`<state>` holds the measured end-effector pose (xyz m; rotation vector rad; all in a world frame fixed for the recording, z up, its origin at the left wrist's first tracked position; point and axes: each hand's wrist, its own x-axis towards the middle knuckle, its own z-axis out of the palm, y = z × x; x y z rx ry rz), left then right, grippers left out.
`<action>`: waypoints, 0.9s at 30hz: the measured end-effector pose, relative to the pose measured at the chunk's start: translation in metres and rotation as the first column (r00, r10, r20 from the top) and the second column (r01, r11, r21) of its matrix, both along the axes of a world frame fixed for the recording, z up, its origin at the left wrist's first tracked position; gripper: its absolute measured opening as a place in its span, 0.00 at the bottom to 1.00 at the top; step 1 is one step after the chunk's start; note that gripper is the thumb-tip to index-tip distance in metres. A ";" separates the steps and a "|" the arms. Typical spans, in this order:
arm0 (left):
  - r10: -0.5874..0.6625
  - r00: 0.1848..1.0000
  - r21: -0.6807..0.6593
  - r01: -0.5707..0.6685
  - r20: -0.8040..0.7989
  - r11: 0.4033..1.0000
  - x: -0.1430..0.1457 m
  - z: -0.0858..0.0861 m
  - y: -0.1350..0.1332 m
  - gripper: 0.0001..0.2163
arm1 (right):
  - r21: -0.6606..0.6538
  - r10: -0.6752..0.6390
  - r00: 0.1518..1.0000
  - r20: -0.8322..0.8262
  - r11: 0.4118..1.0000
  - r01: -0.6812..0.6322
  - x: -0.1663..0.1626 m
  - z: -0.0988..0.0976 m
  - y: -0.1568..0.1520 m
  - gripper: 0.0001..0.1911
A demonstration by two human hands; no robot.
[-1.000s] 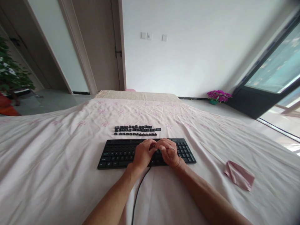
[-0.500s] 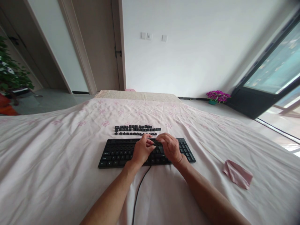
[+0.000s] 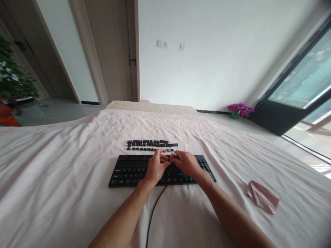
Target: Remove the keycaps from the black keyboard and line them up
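A black keyboard (image 3: 129, 170) lies on the pink sheet in front of me, its cable (image 3: 152, 217) running toward me. My left hand (image 3: 155, 167) and my right hand (image 3: 187, 163) meet over the keyboard's upper middle, fingers pinched together. Between them shows a thin metal tool (image 3: 172, 152) with a small dark piece at its tip; which hand grips it is unclear. Just beyond the keyboard, several loose black keycaps (image 3: 151, 144) lie in two neat rows.
A folded pink cloth (image 3: 262, 197) lies on the sheet to the right. The bed (image 3: 64, 165) stretches wide on all sides. Beyond it are a door, a potted plant (image 3: 12, 82) at left, purple flowers (image 3: 239, 109) and a window at right.
Both hands have moved from the keyboard's middle rows up toward its far edge. The thin metal tool now shows between the fingertips. The rows of keycaps have not shifted.
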<state>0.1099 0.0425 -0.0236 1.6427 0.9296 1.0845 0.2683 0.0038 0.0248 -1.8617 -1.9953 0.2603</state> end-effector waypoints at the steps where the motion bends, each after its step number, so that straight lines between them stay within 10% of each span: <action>1: 0.001 1.000 -0.005 -0.001 0.004 1.000 0.000 0.000 0.000 0.20 | -0.013 0.018 1.000 -0.002 1.000 -0.018 0.002 0.001 0.003 0.05; 15: 0.014 0.996 0.058 -0.009 -0.087 0.998 0.002 0.008 -0.002 0.14 | -0.040 -0.216 0.961 0.171 0.973 0.225 0.036 0.003 0.112 0.10; 27: 0.009 0.996 0.066 -0.003 -0.092 0.998 0.003 0.007 -0.002 0.13 | -0.104 -0.204 0.956 0.209 0.968 0.229 0.043 -0.012 0.128 0.11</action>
